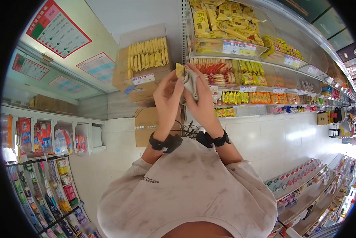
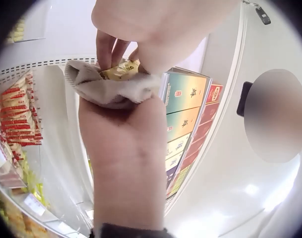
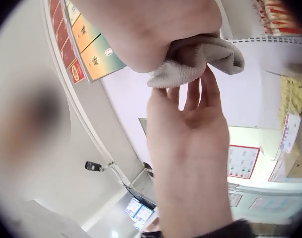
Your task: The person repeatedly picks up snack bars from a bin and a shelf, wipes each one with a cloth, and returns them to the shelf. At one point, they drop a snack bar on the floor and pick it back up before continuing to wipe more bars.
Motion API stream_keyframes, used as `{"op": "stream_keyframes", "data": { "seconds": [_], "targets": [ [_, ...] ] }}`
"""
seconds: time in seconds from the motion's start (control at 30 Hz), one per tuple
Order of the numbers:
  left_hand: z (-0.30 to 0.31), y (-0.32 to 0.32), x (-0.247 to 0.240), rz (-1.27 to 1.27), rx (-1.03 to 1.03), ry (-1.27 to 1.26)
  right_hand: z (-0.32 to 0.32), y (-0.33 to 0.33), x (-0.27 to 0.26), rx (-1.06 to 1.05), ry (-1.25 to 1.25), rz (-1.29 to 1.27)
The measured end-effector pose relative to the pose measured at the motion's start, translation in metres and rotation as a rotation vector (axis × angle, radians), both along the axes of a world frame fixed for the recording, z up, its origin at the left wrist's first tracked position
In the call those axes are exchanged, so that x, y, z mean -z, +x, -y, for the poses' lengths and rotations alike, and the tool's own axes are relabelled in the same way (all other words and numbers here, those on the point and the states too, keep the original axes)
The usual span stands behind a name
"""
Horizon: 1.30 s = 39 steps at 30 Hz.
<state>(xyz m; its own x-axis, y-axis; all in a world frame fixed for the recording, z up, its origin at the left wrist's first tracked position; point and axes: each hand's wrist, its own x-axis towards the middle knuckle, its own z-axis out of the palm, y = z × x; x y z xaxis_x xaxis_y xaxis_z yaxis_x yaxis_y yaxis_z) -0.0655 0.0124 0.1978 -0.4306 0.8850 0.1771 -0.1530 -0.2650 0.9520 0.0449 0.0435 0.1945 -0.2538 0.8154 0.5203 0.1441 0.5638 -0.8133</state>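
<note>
Both hands meet in front of the chest in the head view. The left hand [image 1: 167, 97] pinches a small yellow wrapped snack packet [image 1: 179, 70] between fingers and thumb. A grey cloth [image 1: 190, 84] is gripped by the right hand [image 1: 202, 99], its folds right against the packet. From the left wrist, the packet [image 2: 122, 72] shows printed yellow film partly covered by the bunched cloth [image 2: 104, 89] and by fingers. In the right wrist view the cloth [image 3: 183, 72] hides the packet, and the left hand's fingers [image 3: 193, 94] reach up behind it.
A clear bin of standing yellow packets [image 1: 148, 55] is just beyond the left hand. Stepped shelves of bagged snacks [image 1: 225, 33] rise on the right. Below the hands are a cardboard box [image 1: 144, 129] and dark cables [image 1: 189, 130]. More stocked racks [image 1: 301, 178] stand behind.
</note>
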Motion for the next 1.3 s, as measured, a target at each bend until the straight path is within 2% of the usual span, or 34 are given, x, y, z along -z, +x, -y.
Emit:
{"op": "stream_keyframes", "data": {
  "seconds": [0.07, 0.17, 0.27, 0.37, 0.47, 0.5, 0.57, 0.67, 0.9, 0.97, 1.0, 1.1, 1.17, 1.2, 1.23, 1.27, 1.3],
  "targets": [
    [-0.003, -0.012, 0.006, 0.076, 0.025, -0.090, 0.002, -0.002, 0.003, 0.027, 0.137, 0.151],
    [-0.007, -0.027, 0.018, 0.195, 0.092, -0.093, -0.001, 0.004, 0.017, -0.068, 0.073, 0.095],
    [-0.006, -0.031, 0.006, 0.028, 0.096, -0.094, -0.013, 0.017, 0.044, 0.066, -0.367, -0.062],
    [-0.006, -0.017, 0.005, -0.070, 0.095, -0.066, -0.016, 0.020, 0.018, -0.050, -0.457, -0.362],
    [-0.007, -0.006, 0.008, -0.313, -0.004, 0.084, -0.012, 0.018, 0.011, -0.178, -0.422, -0.182],
    [-0.007, -0.007, 0.007, -0.459, -0.034, 0.095, -0.014, 0.017, 0.015, -0.188, -0.285, -0.176],
    [-0.007, -0.015, 0.002, -0.754, -0.107, 0.118, -0.014, 0.022, 0.021, -0.224, -0.363, -0.153],
    [-0.006, -0.013, 0.000, -0.175, 0.151, 0.008, -0.011, 0.026, 0.015, -0.241, -0.448, -0.121],
    [-0.011, -0.002, 0.000, 0.023, 0.135, -0.021, -0.008, 0.033, 0.021, -0.228, -0.501, -0.131],
    [-0.013, 0.001, -0.002, 0.083, 0.104, 0.003, -0.011, 0.038, 0.028, -0.194, -0.386, -0.100],
    [-0.014, 0.001, -0.002, 0.003, 0.091, 0.013, -0.013, 0.041, 0.030, -0.176, -0.328, -0.085],
    [-0.014, 0.000, -0.007, -0.270, 0.106, 0.012, -0.022, 0.062, 0.024, -0.133, -0.699, -0.447],
    [-0.006, 0.009, -0.022, -0.491, 0.204, -0.041, -0.019, 0.069, 0.008, -0.112, -0.727, -0.374],
    [-0.007, 0.014, -0.018, -0.527, 0.192, 0.002, -0.018, 0.071, 0.002, -0.099, -0.736, -0.339],
    [-0.011, 0.019, -0.012, -0.564, 0.179, 0.049, -0.018, 0.070, 0.001, -0.089, -0.603, -0.294],
    [-0.014, 0.025, -0.009, -0.602, 0.163, 0.100, -0.020, 0.074, 0.000, -0.086, -0.571, -0.311],
    [-0.011, 0.032, -0.012, -0.342, 0.190, -0.041, -0.022, 0.078, -0.001, -0.085, -0.538, -0.328]
  ]
}}
